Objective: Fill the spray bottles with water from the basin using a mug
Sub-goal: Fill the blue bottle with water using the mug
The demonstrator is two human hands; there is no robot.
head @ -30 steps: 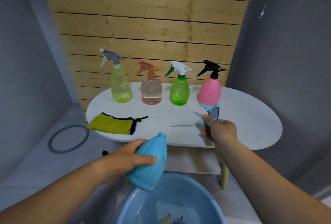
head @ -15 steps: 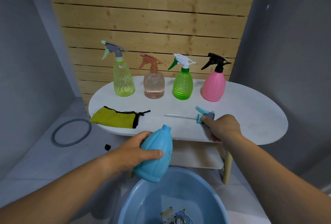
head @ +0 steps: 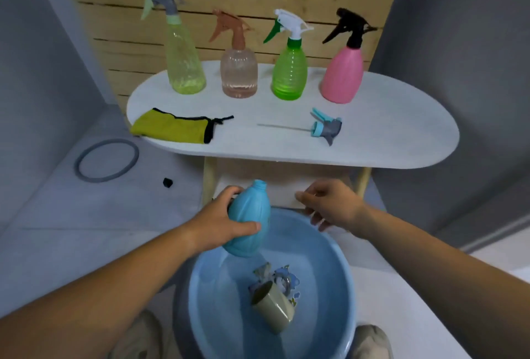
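White table (head: 372, 140) holds spray top (head: 327, 129); left hand (head: 220, 224) grips open blue bottle (head: 249, 215) over basin (head: 200, 287), prob. so spills fall in; right hand (head: 329, 203) loose, empty, free for mug (head: 272, 310).

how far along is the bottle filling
Done: the spray head is off and lies on the table. In hand: the left hand grips the open blue bottle over the basin; the right hand is empty. Left: lifting the mug lying in the basin, pouring, recapping; four capped bottles wait on the table.

Uncapped blue bottle (head: 252, 224) tilted above blue basin (head: 215, 290) — beige mug (head: 274, 311) on its side inside
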